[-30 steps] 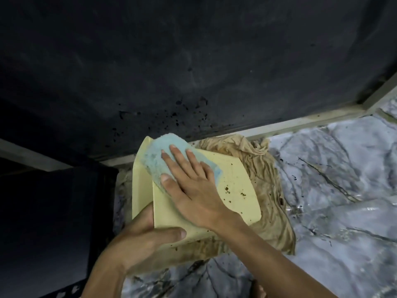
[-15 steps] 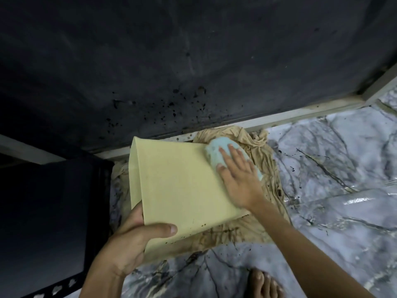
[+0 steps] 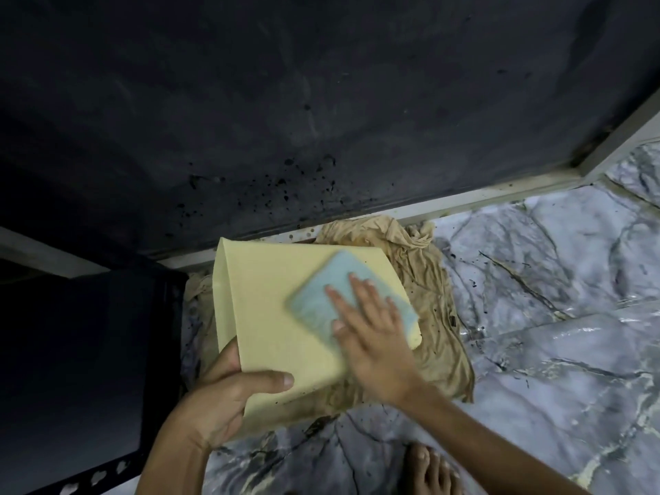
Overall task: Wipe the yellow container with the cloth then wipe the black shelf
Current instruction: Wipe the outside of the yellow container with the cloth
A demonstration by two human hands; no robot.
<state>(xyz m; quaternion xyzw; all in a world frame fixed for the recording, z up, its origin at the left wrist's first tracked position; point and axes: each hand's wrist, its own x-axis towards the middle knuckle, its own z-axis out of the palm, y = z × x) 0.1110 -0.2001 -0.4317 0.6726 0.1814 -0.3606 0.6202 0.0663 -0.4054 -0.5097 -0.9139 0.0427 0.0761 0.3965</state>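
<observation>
The yellow container point(image 3: 271, 316) lies tilted on its side over a brown rag on the floor. My left hand point(image 3: 221, 394) grips its near left corner, thumb across the top face. My right hand point(image 3: 371, 337) lies flat with fingers spread, pressing a light blue cloth point(image 3: 321, 298) onto the right half of the container's upper face. The face looks clean apart from a few dark specks near its lower edge. The black shelf point(image 3: 82, 369) stands at the left, its perforated metal frame showing at the bottom left.
A crumpled brown rag point(image 3: 428, 280) lies under and right of the container. The marbled floor point(image 3: 535, 316) carries dark specks. A dark wall point(image 3: 285, 101) with black spatter rises behind a pale skirting strip point(image 3: 482, 201). A bare foot point(image 3: 428, 469) shows at the bottom.
My right hand slid the blue cloth from the container's upper left to its far right edge, then back down toward the middle right. The dark specks on the face are gone.
</observation>
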